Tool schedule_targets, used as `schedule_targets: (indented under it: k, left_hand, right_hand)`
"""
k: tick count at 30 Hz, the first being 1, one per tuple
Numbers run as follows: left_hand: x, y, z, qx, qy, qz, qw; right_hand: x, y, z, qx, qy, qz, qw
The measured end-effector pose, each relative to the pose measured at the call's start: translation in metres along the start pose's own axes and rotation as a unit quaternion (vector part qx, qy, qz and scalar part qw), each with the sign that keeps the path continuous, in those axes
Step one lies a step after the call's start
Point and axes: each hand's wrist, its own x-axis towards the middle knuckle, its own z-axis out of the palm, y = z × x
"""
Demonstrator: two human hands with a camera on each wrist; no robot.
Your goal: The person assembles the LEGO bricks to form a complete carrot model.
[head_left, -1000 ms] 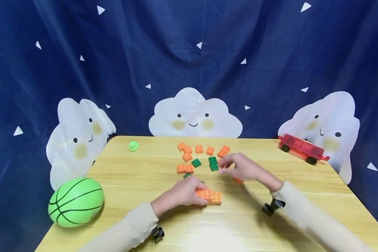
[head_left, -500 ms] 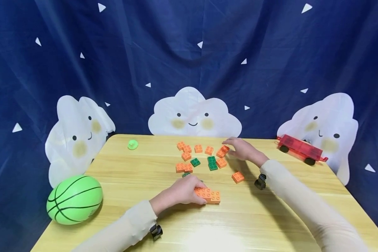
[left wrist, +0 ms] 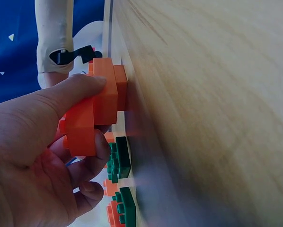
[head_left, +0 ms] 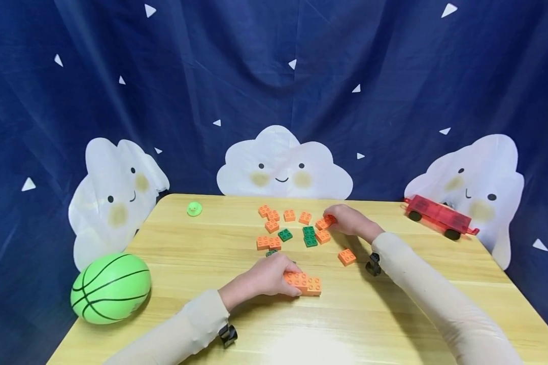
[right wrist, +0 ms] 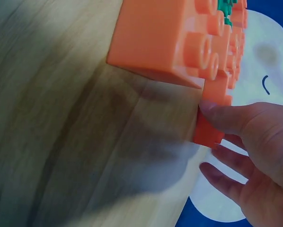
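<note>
A pale wooden worktop [head_left: 173, 263] with rounded corners stands before a dark blue fabric backdrop [head_left: 237, 66] dotted with small white triangles. Three white smiling cloud cut-outs hang against the cloth: one at 9 o'clock [head_left: 116, 192], one at 12 o'clock [head_left: 283, 165], one at 3 o'clock [head_left: 479, 185]. A green rubber basketball with black seams [head_left: 111, 288] sits at the worktop's 8 o'clock edge. A small light-green round plastic piece [head_left: 194, 208] lies near the 11 o'clock corner. A translucent red toy cart with black wheels [head_left: 438, 216] rests at the 2 o'clock corner, just in front of the right-side cloud.
</note>
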Motion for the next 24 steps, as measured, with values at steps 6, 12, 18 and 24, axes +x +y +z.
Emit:
schedule_targets:
  k: [6,12,18,24]
  left_hand:
    - [0.000,-0.001,0.001,-0.006,0.000,-0.002,1.0000]
    - [0.001,0.000,0.000,-0.002,0.002,0.003,1.0000]
    - [0.001,0.001,-0.001,-0.001,0.000,0.000,1.0000]
    - [0.000,0.000,-0.001,-0.006,0.000,-0.006,1.0000]
  right_hand:
    - [-0.003,0.003,0.002,0.010,-0.020,-0.009,0.9997]
    - [-0.008,0.004,-0.002,0.030,0.003,-0.014,0.9994]
    - [-0.016,-0.005,-0.018,0.049,0.056,-0.016,0.9971]
    - [-0.033,-0.034,-0.034,0.074,0.088,-0.042,0.9925]
